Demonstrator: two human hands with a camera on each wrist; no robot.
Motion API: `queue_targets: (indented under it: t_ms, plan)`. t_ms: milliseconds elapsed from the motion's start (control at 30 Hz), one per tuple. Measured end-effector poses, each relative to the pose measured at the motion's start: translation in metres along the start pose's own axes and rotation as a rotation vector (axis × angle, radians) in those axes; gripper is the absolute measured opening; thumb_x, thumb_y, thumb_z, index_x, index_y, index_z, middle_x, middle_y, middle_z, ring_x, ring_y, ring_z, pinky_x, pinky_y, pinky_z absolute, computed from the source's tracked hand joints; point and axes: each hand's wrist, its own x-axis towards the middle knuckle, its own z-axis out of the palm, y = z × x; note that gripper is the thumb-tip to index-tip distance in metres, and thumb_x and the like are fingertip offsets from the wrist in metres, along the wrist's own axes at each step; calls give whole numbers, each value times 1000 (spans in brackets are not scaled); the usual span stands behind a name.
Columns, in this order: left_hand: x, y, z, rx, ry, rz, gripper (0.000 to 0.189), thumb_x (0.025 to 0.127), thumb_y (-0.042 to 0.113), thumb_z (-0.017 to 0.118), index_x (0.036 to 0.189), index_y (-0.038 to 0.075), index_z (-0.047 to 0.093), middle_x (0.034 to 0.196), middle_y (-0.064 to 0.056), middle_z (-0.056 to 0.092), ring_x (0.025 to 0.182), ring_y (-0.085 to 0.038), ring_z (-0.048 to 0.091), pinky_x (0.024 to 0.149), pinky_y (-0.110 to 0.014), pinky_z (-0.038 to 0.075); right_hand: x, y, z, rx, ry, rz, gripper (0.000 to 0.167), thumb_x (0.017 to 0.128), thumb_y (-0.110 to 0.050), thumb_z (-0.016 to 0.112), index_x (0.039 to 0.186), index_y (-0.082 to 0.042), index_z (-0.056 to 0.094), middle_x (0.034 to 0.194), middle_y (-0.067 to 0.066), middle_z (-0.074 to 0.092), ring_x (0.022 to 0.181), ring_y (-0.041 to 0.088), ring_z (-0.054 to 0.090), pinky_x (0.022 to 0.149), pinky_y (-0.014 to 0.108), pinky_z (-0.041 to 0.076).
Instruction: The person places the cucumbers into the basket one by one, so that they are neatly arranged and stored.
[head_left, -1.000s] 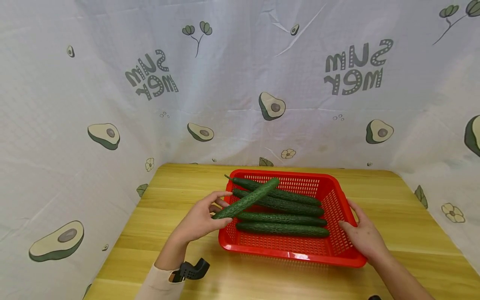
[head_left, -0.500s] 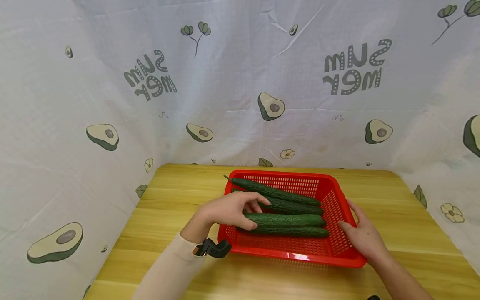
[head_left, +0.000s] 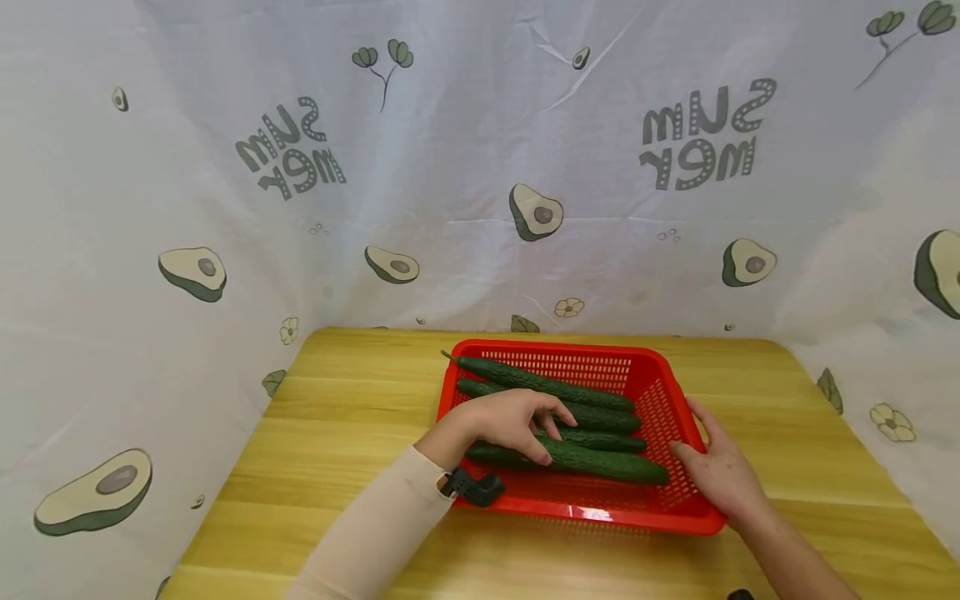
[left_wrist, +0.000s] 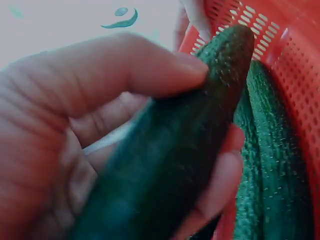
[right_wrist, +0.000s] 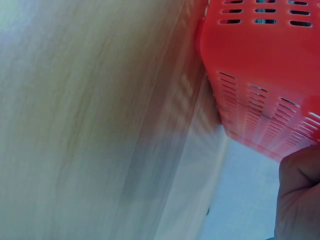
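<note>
My left hand reaches over the left side of a red plastic basket and holds a cucumber low at the front of the row. In the left wrist view, the thumb lies on one side of this cucumber and the fingers curl round the other. Several more cucumbers lie lengthwise behind it, partly hidden by the hand. At the basket's right end, my right hand grips the rim, thumb on the inner side. The right wrist view shows that hand at the basket's outer wall.
The basket stands on a wooden table. A white cloth printed with avocados hangs behind and along both sides. A dark wrist strap on the left arm overlaps the basket's front left corner.
My left hand has carried its cucumber from a slant above the left rim rightward and down to the front of the row. My right hand has kept its hold on the rim.
</note>
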Motion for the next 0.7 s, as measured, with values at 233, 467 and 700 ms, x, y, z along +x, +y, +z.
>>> queue_targets:
  t_ms: [233,467,700]
  plan:
    - [-2,-15,6,-82,-18,-58,52,85,12,83,134,15,65,107,7,67,96,-5,62,79,-21,53,2,-2,3,-4,-12,-9,78,109,-22,45,165,-18,-7,136,43,47,85,23,74,66,43,63]
    - [-1,-18,11,18,-7,-181,51,83,18,85,131,20,67,105,7,68,97,-3,61,82,-23,52,1,-4,4,5,-4,3,77,108,-22,45,166,-18,-7,137,44,46,84,24,75,66,45,63]
    - [1,-16,18,170,28,-212,45,80,25,88,120,21,69,98,7,68,89,-2,61,79,-22,51,-1,-2,3,12,4,6,77,108,-21,45,166,-19,-7,134,43,49,83,24,75,66,45,63]
